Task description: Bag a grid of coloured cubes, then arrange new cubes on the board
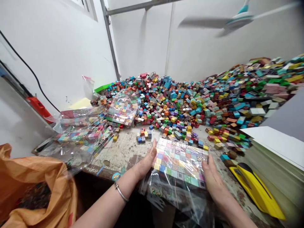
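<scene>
A clear plastic bag (pixel 166 182) surrounds a flat, tightly packed slab of small patterned cubes (pixel 179 156) at the front edge of the table. My left hand (pixel 148 161) grips the slab's left side through the plastic, thumb pointing up. On the opposite side, my right hand (pixel 212 175) presses against the slab's right edge. The bag's loose end hangs over the table edge toward me. Just beyond my left hand lies a small cluster of loose cubes (pixel 143 136). The undersides of both hands' fingers are hidden.
A large heap of loose cubes (pixel 166 104) covers the back of the worn table (pixel 114 148). Several bagged slabs (pixel 83 133) are piled at left, another bagged slab (pixel 123 110) leaning nearby. An orange sack (pixel 64 186) stands front left; a yellow stapler (pixel 257 191) lies at right.
</scene>
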Demonstrator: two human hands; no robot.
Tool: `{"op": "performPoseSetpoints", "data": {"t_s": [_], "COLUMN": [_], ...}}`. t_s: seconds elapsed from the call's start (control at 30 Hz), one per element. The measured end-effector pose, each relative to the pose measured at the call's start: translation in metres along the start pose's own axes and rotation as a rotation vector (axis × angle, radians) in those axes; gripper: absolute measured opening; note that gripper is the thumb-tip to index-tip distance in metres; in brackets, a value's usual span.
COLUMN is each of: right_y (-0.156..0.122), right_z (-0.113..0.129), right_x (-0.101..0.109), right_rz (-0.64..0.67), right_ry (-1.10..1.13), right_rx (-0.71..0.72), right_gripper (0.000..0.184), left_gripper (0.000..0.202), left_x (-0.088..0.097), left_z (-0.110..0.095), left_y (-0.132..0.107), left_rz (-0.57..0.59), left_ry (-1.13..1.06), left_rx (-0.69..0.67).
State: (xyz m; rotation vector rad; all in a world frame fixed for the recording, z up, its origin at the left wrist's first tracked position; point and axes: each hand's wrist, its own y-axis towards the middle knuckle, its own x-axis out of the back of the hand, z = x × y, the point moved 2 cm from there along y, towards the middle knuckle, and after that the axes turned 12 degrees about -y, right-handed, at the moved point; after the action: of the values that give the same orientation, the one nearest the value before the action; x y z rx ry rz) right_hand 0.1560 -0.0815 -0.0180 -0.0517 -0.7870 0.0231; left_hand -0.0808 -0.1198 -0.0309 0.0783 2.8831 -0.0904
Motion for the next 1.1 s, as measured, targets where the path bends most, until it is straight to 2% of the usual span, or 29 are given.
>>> {"op": "performPoseSetpoints", "data": {"t_s": [0.2,0.3,0.4,0.5,0.6,0.67,0.87,1.1], "right_y": [0.009,0.020,0.029,0.034,0.037,0.038,0.038,0.044], "right_z": [-0.023,-0.042,-0.059,-0.066,-0.062,-0.058,-0.069,-0.082], "right_x": [0.008,0.007,0.006,0.006,0.005,0.003,-0.007,-0.010], "right_rz": [-0.023,-0.012,-0.072,-0.157,-0.180,-0.180,-0.212,-0.147], "right_ry": [-0.135,-0.268,-0.409,-0.529,-0.677,-0.747,-0.822,-0.829], "right_rx": [-0.034,0.070,0.183,0.208,0.182,0.193,0.297,0.343], "right_gripper": [0.086,0.079,0.070,0.065,0.064,0.062,0.054,0.062], "left_gripper": [0.070,0.069,0.064,0.058,0.053,0.050,0.035,0.032], "left_x": [0.016,0.018,0.017,0.025,0.036,0.039,0.026,0.013], "left_z": [-0.001,-0.003,-0.005,-0.003,0.005,0.011,0.015,0.012], "left_y": [-0.004,-0.008,-0.010,-0.008,0.002,0.011,0.016,0.013], "left_rz": [-0.086,-0.093,-0.082,-0.213,-0.375,-0.408,-0.428,-0.461], "left_ry": [0.205,0.378,0.568,0.724,0.843,0.882,1.035,1.139], "left_rx": [-0.007,0.010,-0.029,-0.139,-0.226,-0.255,-0.320,-0.271]}}
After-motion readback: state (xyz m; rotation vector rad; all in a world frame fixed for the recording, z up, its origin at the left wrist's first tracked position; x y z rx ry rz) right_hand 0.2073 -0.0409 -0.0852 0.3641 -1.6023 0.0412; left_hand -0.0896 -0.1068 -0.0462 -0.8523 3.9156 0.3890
